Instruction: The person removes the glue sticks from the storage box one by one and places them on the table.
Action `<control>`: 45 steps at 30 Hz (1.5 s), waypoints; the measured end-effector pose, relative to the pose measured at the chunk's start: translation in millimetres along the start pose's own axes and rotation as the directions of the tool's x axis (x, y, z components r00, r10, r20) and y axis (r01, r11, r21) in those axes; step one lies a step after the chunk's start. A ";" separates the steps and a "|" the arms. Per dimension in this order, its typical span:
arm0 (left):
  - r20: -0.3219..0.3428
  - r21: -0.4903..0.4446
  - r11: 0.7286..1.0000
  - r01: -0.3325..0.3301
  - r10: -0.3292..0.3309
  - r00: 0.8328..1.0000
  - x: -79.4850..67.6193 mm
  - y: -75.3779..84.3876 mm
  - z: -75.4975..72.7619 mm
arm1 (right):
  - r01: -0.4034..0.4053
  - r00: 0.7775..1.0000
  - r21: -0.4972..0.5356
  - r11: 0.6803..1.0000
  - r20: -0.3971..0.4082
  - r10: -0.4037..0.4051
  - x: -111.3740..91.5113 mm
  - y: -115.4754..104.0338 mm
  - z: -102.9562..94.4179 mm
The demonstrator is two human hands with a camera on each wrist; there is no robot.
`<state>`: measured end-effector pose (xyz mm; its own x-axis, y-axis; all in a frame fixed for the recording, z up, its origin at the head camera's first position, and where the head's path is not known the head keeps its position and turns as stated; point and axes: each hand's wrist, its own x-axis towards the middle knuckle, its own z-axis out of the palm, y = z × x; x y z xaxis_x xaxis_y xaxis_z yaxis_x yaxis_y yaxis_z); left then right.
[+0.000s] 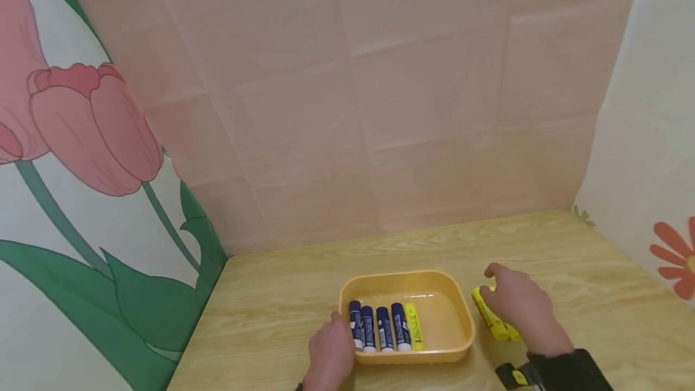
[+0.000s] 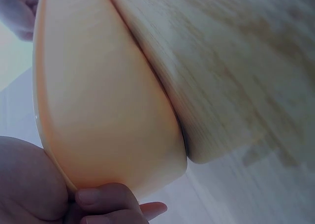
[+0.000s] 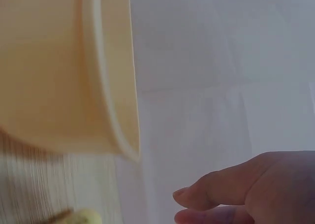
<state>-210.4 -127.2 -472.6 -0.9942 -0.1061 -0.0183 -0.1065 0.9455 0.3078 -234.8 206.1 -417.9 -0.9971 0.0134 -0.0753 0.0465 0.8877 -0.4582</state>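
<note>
A yellow-orange plastic tray (image 1: 445, 352) stands on the table. My left hand (image 1: 332, 347) grips its near left corner, with fingertips (image 2: 110, 197) against the outer wall. Inside lie several dark blue tubes with white ends, like glue sticks (image 1: 384, 327), in a row at the left. One yellow tube (image 1: 414, 327) lies beside them. To the right of the tray, at least two more yellow tubes (image 1: 491, 317) lie on the table, partly hidden by my right hand (image 1: 521, 303). That hand is over them with its thumb and forefinger apart, holding nothing visible.
The wood-grain table (image 1: 271, 318) meets a creased pinkish sheet (image 1: 353, 107) at the back. A panel with printed tulips (image 1: 92, 125) borders the left, and a white panel (image 1: 646, 155) with a red flower borders the right.
</note>
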 end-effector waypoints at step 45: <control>-0.032 -0.043 0.999 0.008 -0.010 0.999 -0.7 -8.6 0.6 | 0.006 0.994 -0.076 0.997 0.105 0.002 6.8 -116.4 105.9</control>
<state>-208.9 -135.0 -475.8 -0.9921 -0.1249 0.0093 -0.1139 0.9305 0.3481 -240.6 54.1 -458.9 -0.9851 -0.0337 -0.1689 0.0354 0.9201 -0.3902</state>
